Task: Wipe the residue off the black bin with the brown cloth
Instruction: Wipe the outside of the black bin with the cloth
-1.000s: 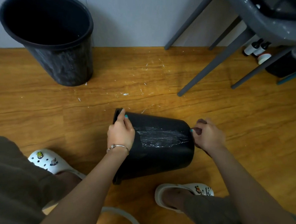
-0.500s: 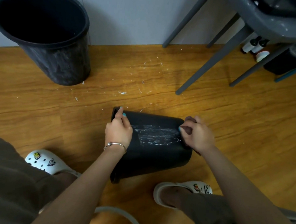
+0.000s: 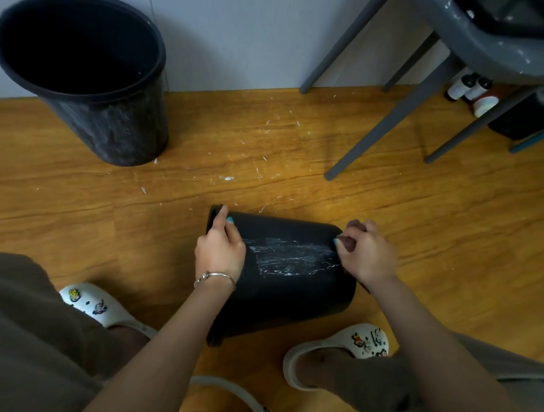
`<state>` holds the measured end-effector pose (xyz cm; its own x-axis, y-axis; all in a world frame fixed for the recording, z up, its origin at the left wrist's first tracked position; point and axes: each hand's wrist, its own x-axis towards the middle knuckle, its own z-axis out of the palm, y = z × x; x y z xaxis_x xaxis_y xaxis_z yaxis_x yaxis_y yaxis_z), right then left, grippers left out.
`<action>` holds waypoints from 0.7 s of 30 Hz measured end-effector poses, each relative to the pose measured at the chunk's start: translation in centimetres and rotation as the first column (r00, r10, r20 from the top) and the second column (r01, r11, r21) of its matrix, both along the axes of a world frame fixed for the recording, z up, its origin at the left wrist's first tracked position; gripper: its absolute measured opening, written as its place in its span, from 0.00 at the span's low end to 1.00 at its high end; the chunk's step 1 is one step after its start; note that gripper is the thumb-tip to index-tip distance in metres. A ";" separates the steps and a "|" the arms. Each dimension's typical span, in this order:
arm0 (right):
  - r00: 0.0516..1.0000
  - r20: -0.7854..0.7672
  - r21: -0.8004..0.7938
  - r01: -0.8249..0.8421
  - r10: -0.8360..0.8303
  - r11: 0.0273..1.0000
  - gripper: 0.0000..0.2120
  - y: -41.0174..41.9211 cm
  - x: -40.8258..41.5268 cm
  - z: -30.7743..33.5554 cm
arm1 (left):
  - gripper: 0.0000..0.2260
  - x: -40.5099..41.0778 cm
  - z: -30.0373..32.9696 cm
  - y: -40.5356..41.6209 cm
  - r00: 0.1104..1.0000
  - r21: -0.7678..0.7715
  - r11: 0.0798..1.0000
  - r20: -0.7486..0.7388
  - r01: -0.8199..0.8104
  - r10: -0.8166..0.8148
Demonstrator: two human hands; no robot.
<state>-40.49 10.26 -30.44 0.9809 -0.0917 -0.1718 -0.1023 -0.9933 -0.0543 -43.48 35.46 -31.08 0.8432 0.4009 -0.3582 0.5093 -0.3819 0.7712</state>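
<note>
A black bin (image 3: 288,289) lies on its side on the wooden floor between my feet, its open mouth to the left. A patch of white residue (image 3: 293,255) streaks its upper side. My left hand (image 3: 220,250) grips the bin near its rim, fingers curled over the top edge. My right hand (image 3: 368,253) sits at the bin's base end and holds a bunched brown cloth (image 3: 348,244), pressed at the right edge of the residue. Most of the cloth is hidden inside the hand.
A second black bin (image 3: 90,77) stands upright at the back left by the wall, its side smeared white. White flakes (image 3: 227,178) litter the floor between the bins. Grey chair legs (image 3: 394,117) rise at the back right, with small bottles (image 3: 469,87) behind them.
My right hand with the cloth slid left onto the residue half a second ago and has now moved back right to the bin's base end. My left hand kept its grip.
</note>
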 end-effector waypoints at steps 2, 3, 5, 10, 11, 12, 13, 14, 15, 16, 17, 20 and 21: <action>0.997 0.037 0.006 -0.061 0.061 0.998 0.10 1.6 -0.5 -0.2 | 0.19 0.2 -0.1 0.2 1.000 0.013 1.000 -0.017 0.000 0.000; 0.993 0.054 0.039 -0.106 0.104 0.994 0.10 2.1 -0.9 -0.3 | 0.19 0.1 -0.1 0.2 1.000 0.012 1.000 -0.021 -0.002 0.002; 0.992 0.055 0.125 -0.119 0.113 0.985 0.09 2.0 -1.4 -0.1 | 0.19 -0.3 0.1 0.1 1.000 0.003 1.000 -0.014 0.003 -0.003; 0.968 0.015 0.271 0.236 -0.249 0.933 0.25 -0.8 -1.6 0.5 | 0.19 -0.4 0.8 0.5 0.999 0.006 1.000 0.025 0.022 -0.022; 0.958 0.011 0.316 0.270 -0.288 0.910 0.31 -0.8 -1.6 0.4 | 0.19 -0.2 0.8 0.9 0.999 0.018 1.000 0.033 0.018 -0.018; 0.945 0.007 0.386 0.298 -0.326 0.873 0.36 -0.6 -1.6 0.2 | 0.19 0.1 0.8 1.2 0.999 0.034 0.999 0.043 0.011 -0.012; 0.928 0.005 0.472 0.326 -0.373 0.819 0.40 -0.3 -1.7 0.0 | 0.19 0.2 0.8 1.5 0.999 0.048 0.999 0.053 0.004 -0.006; 0.906 0.006 0.550 0.351 -0.424 0.758 0.41 0.1 -1.7 -0.4 | 0.19 0.3 0.7 1.7 0.998 0.058 0.998 0.062 0.000 -0.003; 0.885 0.012 0.604 0.364 -0.465 0.709 0.38 0.4 -1.7 -0.6 | 0.19 0.3 0.6 1.8 0.998 0.058 0.998 0.069 -0.003 -0.001; 0.878 0.030 0.614 0.361 -0.478 0.702 0.32 0.5 -1.7 -0.9 | 0.19 0.3 0.6 1.8 0.997 0.055 0.998 0.076 -0.004 0.000; 0.877 0.042 0.596 0.363 -0.479 0.716 0.27 0.5 -1.7 -1.4 | 0.19 0.2 0.5 1.8 0.997 0.051 0.999 0.083 -0.007 0.003; 0.849 -0.025 0.554 0.451 -0.527 0.700 0.21 0.5 -1.5 -2.0 | 0.18 0.2 0.4 1.8 0.993 -0.015 0.999 0.108 -0.044 0.046; 0.847 -0.033 0.549 0.459 -0.531 0.698 0.19 0.8 -1.4 -2.1 | 0.17 0.2 0.3 1.9 0.991 -0.066 0.996 0.116 -0.060 0.067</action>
